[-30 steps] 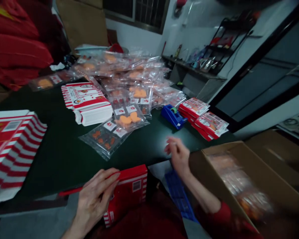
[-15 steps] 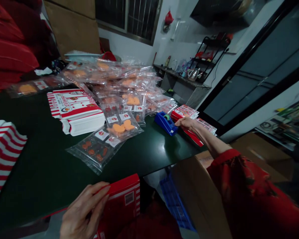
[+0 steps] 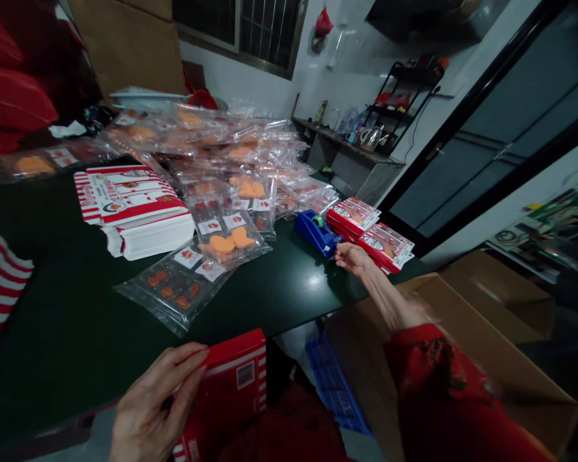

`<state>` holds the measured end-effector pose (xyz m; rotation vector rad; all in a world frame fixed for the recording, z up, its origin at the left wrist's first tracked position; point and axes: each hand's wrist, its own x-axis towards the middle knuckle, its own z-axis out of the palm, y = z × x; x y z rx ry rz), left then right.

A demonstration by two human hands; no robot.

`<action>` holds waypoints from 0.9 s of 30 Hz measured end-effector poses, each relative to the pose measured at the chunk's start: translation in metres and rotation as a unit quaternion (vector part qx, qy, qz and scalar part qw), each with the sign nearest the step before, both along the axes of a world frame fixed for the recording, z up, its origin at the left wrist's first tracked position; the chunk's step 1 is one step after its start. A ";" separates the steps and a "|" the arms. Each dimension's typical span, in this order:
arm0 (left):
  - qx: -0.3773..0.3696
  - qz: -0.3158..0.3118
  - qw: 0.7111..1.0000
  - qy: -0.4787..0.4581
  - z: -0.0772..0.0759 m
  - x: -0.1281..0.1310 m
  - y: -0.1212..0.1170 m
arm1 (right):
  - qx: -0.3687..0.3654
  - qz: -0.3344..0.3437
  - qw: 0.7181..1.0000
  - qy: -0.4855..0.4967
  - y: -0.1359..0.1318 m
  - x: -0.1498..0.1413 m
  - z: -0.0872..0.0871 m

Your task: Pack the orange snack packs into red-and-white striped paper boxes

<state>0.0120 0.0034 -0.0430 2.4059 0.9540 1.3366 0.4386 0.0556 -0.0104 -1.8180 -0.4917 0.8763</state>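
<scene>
Head view: left hand (image 3: 150, 404) grips a red cardboard carton (image 3: 228, 378) just off the tabletop's (image 3: 67, 359) near edge.
Fingers: left curled over the carton's top edge; right hand's (image 3: 352, 258) empty, just beside a blue tape dispenser (image 3: 316, 233).
Handling: carton looks light and stiff; hold by its edges.

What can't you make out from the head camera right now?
Head view:
- Red box: lower end cut off by the bottom edge, partly covered by left hand.
- Carton: inside mostly hidden by the blurred right sleeve.
- Far bag labels: too small to read.
- Shelf items: too small to identify.
- Right hand: contact with the red packs unclear.
</scene>
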 end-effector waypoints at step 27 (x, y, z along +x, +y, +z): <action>0.154 0.048 0.986 -0.034 0.018 0.054 -0.056 | 0.045 0.174 0.938 0.297 -0.139 -0.236 0.017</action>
